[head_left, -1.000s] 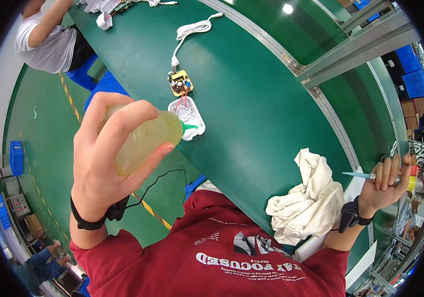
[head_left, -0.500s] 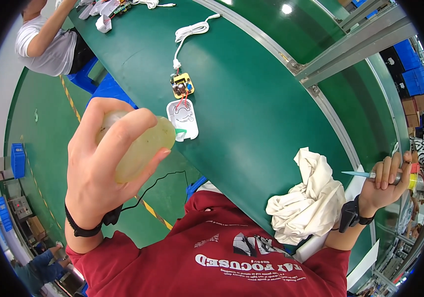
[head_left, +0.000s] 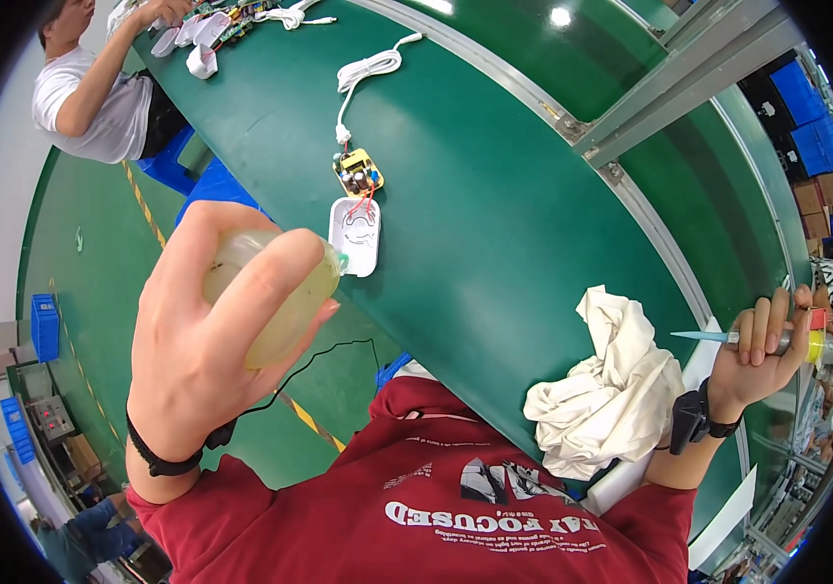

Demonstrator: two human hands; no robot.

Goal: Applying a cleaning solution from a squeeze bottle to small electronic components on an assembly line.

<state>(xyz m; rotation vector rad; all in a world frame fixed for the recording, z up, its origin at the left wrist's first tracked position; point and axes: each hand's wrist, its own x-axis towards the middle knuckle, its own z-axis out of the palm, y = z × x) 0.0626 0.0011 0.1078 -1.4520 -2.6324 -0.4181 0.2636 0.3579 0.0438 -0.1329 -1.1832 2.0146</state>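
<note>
Carefully does it: your left hand point(head_left: 188, 336) wraps the yellowish squeeze bottle point(head_left: 290, 310), its green nozzle point(head_left: 343, 263) by the left rim of the white shell point(head_left: 363, 251), which lies on the green table point(head_left: 480, 253) beside the circuit board point(head_left: 358, 173); contact is unclear. Best point the nozzle inward, squeeze evenly and avoid the red wires point(head_left: 366, 204), while your right hand point(head_left: 755, 343) grips the blue-tipped tool point(head_left: 704, 336).

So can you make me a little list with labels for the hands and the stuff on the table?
Left hand: holds a yellowish bottle
Green tip: by the white case; touching, can't tell
Right hand: holds a blue-tipped tool
Green table: white case, circuit board, coiled white cord
Red wires: between board and case
Cloth: cream, crumpled
</note>
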